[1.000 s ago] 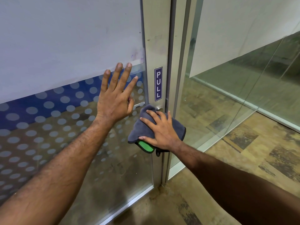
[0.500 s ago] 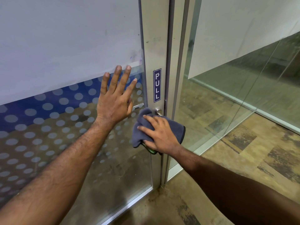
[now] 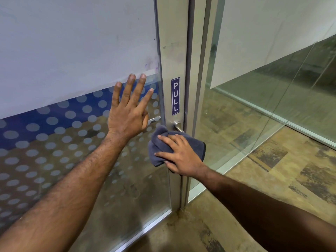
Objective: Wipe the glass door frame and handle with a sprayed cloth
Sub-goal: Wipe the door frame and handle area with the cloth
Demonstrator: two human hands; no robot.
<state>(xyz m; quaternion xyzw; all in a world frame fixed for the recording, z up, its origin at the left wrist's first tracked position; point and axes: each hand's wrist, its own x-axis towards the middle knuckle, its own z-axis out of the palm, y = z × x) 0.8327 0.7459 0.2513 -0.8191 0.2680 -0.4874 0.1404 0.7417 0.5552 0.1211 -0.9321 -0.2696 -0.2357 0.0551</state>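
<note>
Door frame (image 3: pixel 172 51) bare above the PULL sticker (image 3: pixel 175 96), handle (image 3: pixel 177 126) half covered by cloth (image 3: pixel 160 142), floor (image 3: pixel 254 179) rightward open.

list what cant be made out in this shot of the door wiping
1. Head view: most of the silver metal door handle is covered by the folded grey cloth and the right hand.
2. Head view: the silver aluminium door frame is cut off by the top edge.
3. Head view: whether the cloth is damp cannot be told.
4. Head view: the left hand hides the dotted glass door panel behind it.
</note>
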